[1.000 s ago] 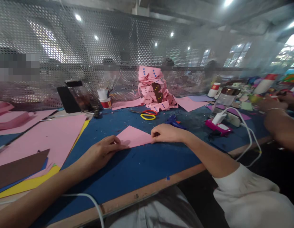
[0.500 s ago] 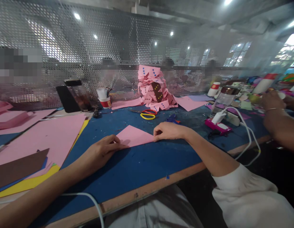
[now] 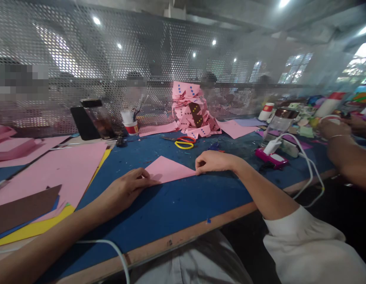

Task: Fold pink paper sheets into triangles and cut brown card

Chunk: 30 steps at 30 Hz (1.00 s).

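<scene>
A pink paper [image 3: 168, 170], triangular in outline, lies on the blue tabletop [image 3: 177, 209] with one corner pointing away from me. My left hand [image 3: 128, 188] grips its left end, thumb and fingers together. At the right corner, the fingertips of my right hand [image 3: 214, 162] are pinched on the paper's tip. Behind the paper are scissors [image 3: 185, 142] with red and yellow handles. A tall pile of folded pink paper pieces [image 3: 190, 110] with small coloured squares stands farther back.
Pink sheets [image 3: 79, 167] and a brown sheet [image 3: 26, 209] lie at the left. A jar [image 3: 97, 118] and a paper cup [image 3: 130, 127] stand behind. At the right are a magenta power strip [image 3: 271, 158], a white cable [image 3: 309, 165] and another person's hand [image 3: 335, 128].
My right hand has moved slightly right, and more of the paper's right corner shows. My left hand stays in place. The other person's hand at the right has shifted a little.
</scene>
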Available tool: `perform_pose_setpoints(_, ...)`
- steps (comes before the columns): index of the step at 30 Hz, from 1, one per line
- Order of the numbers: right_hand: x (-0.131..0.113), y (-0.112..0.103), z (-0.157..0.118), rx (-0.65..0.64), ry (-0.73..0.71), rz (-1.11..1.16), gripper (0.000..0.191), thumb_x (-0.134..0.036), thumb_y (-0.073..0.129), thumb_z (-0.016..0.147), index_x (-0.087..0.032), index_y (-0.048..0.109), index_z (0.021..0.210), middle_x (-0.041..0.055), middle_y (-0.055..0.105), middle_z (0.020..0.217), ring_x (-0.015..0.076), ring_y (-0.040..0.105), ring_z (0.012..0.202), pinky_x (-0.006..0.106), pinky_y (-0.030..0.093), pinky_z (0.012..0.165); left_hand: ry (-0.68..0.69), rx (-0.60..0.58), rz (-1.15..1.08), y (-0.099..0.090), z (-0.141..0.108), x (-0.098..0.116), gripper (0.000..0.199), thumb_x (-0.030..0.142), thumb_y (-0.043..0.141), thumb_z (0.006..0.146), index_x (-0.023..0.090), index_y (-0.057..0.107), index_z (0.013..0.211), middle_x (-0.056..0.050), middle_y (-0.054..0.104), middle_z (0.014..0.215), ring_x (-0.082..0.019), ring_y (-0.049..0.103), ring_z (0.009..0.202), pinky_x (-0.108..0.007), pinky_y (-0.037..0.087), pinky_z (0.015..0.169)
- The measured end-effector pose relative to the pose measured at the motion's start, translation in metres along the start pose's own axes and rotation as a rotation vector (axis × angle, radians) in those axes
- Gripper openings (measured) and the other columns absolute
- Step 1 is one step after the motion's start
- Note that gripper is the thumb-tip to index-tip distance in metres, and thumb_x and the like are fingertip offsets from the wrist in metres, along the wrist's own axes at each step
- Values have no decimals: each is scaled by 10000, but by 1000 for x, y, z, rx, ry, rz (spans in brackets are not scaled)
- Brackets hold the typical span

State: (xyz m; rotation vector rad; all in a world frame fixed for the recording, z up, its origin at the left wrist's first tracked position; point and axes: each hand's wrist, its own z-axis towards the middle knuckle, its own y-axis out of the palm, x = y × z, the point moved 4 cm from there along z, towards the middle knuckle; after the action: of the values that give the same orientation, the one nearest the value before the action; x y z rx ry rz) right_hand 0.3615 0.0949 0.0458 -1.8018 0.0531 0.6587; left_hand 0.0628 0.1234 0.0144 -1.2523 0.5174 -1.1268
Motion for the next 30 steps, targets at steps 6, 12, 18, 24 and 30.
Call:
perform_pose_setpoints(6, 2, -2, -3, -27, 13, 21, 200, -367, 670, 789, -177, 731, 771, 18, 733, 760, 144, 624, 700, 238, 363, 595, 11, 7, 5, 1, -1, -1, 393, 217, 387, 1009, 360, 685, 1222, -43, 592, 1110, -156, 627, 941, -250, 488, 834)
perform_pose_setpoints(12, 2, -2, -2, -34, 19, 22, 216, -382, 676, 785, -173, 726, 769, 25, 734, 761, 146, 627, 698, 240, 367, 594, 13, -7, 29, 1, 0, -1, 397, 220, 381, 1008, 343, 688, 1229, -56, 606, 1115, -164, 625, 939, -255, 502, 829)
perform_pose_setpoints(18, 1, -3, -3, -40, 0, 26, 204, -363, 636, 808, -176, 715, 789, 18, 723, 746, 143, 614, 677, 245, 370, 593, 20, 1, 17, 2, 0, -1, 403, 209, 376, 1010, 355, 683, 1226, -50, 594, 1115, -161, 628, 935, -269, 503, 829)
perform_pose_setpoints(24, -2, -2, -4, -47, 20, -20, 179, -331, 610, 822, -183, 708, 799, 17, 724, 754, 144, 609, 672, 251, 349, 583, 18, 4, 9, 0, 0, 1, 389, 211, 400, 1006, 359, 678, 1233, -46, 595, 1113, -157, 629, 930, -257, 496, 824)
perform_pose_setpoints(30, -7, -6, -6, 13, 122, -181, 237, -438, 677, 799, -202, 663, 791, 24, 714, 832, 157, 594, 710, 255, 306, 580, 17, 12, 21, -1, 1, 3, 382, 222, 395, 1014, 357, 682, 1228, -45, 594, 1096, -163, 613, 963, -252, 482, 839)
